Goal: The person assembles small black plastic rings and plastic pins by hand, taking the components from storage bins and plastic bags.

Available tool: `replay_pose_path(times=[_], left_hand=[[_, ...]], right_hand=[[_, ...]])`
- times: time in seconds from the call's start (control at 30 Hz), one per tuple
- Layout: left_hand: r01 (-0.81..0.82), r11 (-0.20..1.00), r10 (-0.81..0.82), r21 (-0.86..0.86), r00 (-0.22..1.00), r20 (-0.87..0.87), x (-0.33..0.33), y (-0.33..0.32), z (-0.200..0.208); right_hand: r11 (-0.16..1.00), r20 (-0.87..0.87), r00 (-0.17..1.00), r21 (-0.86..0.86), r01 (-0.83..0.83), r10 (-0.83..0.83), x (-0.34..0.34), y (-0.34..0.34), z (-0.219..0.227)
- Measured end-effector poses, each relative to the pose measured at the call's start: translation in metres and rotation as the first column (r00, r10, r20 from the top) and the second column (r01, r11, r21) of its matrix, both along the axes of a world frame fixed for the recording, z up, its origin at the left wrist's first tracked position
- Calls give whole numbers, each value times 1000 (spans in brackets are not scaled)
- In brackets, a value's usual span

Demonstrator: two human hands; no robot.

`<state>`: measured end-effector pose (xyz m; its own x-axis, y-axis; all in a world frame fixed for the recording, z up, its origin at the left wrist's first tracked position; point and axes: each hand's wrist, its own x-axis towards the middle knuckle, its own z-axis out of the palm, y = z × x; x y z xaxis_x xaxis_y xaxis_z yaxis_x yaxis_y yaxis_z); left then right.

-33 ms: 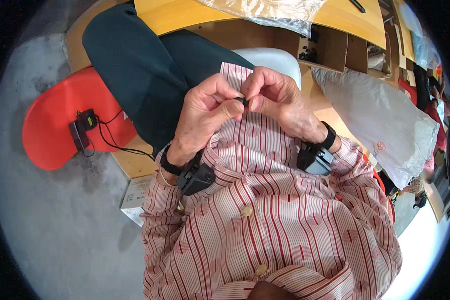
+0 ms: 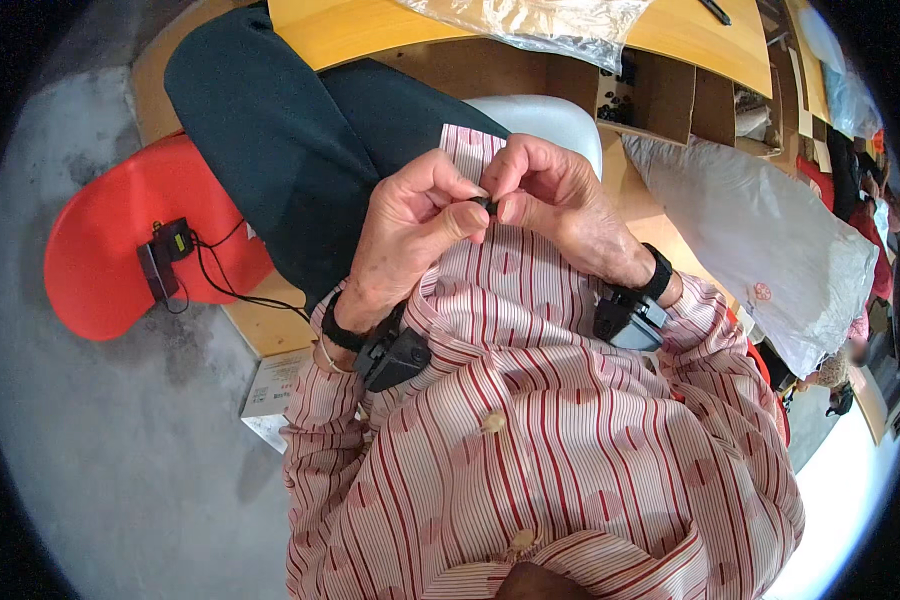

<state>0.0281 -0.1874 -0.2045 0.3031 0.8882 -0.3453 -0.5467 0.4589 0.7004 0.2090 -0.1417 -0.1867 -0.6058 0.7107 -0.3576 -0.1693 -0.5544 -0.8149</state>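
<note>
Piece: small, black and roundish, its finer shape too covered by fingers to make out; it sits up over the wearer's lap, between both sets of fingertips.
Left hand: thumb and forefinger pinched on the piece, the other fingers curled in.
Right hand: nearly touching the left, thumb and forefinger closed to a pinch at the piece's other side.
Wrists: a black strap with a boxy dark device on each.
Worktop: yellow, wood-toned, ahead of the knees; a crinkled clear plastic sheet and a slim black pen lie on it.
Brown cardboard box: just beyond the worktop's near edge, small black bits inside.
Red plastic seat: at left, carrying a black cabled device.
Floor: grey, stained, with a white carton.
Right side: a large whitish plastic sack.
</note>
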Motion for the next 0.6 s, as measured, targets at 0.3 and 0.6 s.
replay_pose_path(times=[0.3, 0.6], left_hand=[[5, 998, -3, 67, 1000, -31, 4, -9, -11], [49, 999, -48, -13, 996, 82, 3, -13, -15]], right_hand=[[998, 133, 989, 18, -60, 57, 5, -8, -3], [996, 92, 995, 83, -36, 29, 3, -10, -7]])
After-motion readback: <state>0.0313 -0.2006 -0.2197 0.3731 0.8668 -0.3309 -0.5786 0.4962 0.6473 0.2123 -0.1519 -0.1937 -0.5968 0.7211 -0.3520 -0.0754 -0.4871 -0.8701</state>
